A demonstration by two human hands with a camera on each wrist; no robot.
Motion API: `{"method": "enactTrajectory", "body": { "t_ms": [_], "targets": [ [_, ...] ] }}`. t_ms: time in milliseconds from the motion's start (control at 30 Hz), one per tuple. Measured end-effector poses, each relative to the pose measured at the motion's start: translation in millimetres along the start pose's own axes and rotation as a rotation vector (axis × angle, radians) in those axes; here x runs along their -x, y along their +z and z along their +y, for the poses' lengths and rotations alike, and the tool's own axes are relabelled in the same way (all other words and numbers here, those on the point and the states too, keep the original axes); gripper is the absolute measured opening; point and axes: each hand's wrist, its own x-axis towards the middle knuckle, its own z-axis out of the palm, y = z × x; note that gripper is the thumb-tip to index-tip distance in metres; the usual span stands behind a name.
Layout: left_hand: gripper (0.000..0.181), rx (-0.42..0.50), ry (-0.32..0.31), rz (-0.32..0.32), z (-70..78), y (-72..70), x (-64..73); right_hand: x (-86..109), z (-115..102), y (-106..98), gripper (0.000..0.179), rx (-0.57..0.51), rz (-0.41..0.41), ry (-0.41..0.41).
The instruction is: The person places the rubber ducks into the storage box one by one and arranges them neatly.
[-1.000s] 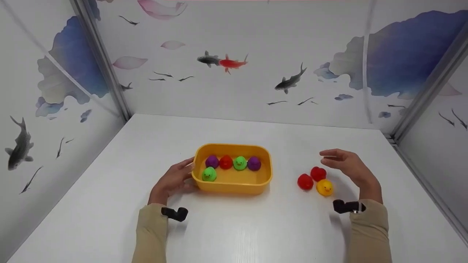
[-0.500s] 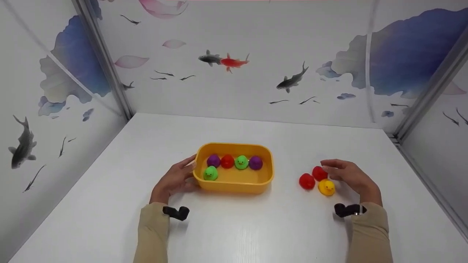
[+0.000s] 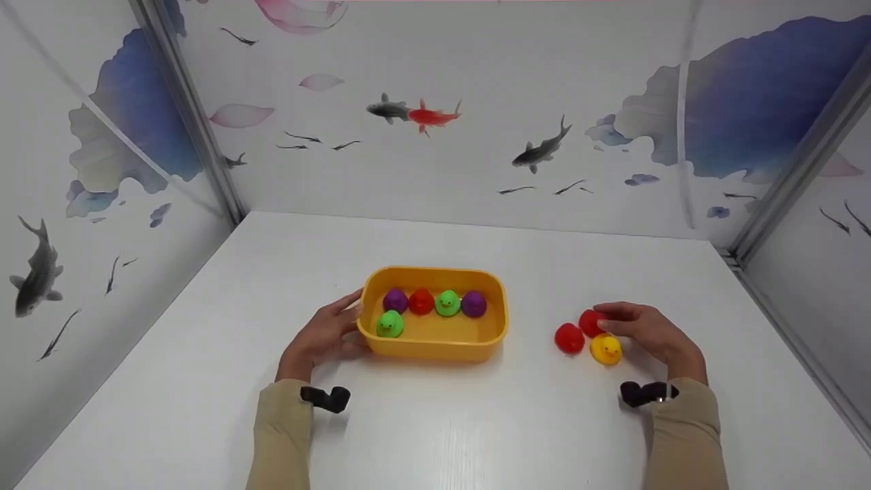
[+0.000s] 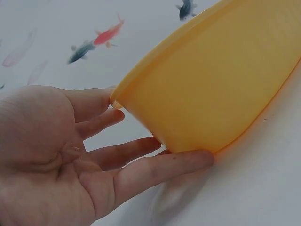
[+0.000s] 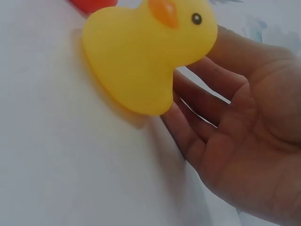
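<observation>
A yellow plastic bin (image 3: 433, 350) stands on the white table, holding two green toy ducks (image 3: 390, 325), two purple toys (image 3: 473, 304) and a red one (image 3: 421, 301). My left hand (image 4: 61, 150) touches its left end with extended fingers, at the rim and low on the wall. To the right, my right hand (image 3: 650, 332) has thumb and forefinger around the rear red toy duck (image 3: 589, 322), seemingly pinching it. Nearer me sit another red toy duck (image 3: 569, 339) and a yellow duck (image 3: 605, 350). The yellow duck (image 5: 131, 61) hides the right fingertips in the right wrist view.
The white tabletop (image 3: 442, 422) is enclosed by patterned walls at the back (image 3: 326, 184) and both sides. Metal posts (image 3: 197, 116) mark the corners. Table surface lies between the bin and the loose ducks.
My right hand has come down from above the loose toys, its thumb and forefinger closing in on the rear red duck. The left hand and the bin stay put.
</observation>
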Motion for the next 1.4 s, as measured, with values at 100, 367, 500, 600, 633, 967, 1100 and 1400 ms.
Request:
{"method": "enactTrajectory", "body": {
  "t_ms": [100,367,500,600,633,967,1100,1400],
  "targets": [
    [0.055,-0.014,-0.001,0.001,-0.6,0.3,-0.2,0.3,1,0,0.069,0.012,0.003,-0.005],
    [0.055,-0.016,-0.007,0.004,-2.4,1.5,0.4,-0.1,2,4,0.072,0.039,0.016,0.013],
    [0.054,-0.014,-0.004,0.003,-2.5,1.5,1.0,0.1,-3,4,0.077,0.035,0.030,0.034],
    [0.054,-0.025,-0.001,0.011,-2.3,1.3,1.1,1.3,-10,3,0.079,0.029,0.039,0.044],
    [0.054,-0.026,-0.002,0.015,-2.1,1.3,1.1,1.7,-13,3,0.079,0.026,0.043,0.043],
    [0.056,-0.046,0.010,0.012,-0.4,2.4,1.4,7.8,-47,3,0.076,-0.021,0.112,-0.007],
    [0.055,-0.047,-0.006,0.018,0.5,1.6,0.8,12.8,-63,2,0.078,-0.034,0.123,-0.049],
    [0.057,-0.058,-0.003,0.004,1.3,1.1,-0.1,23.8,-92,5,0.070,-0.049,0.134,-0.092]
  ]
}}
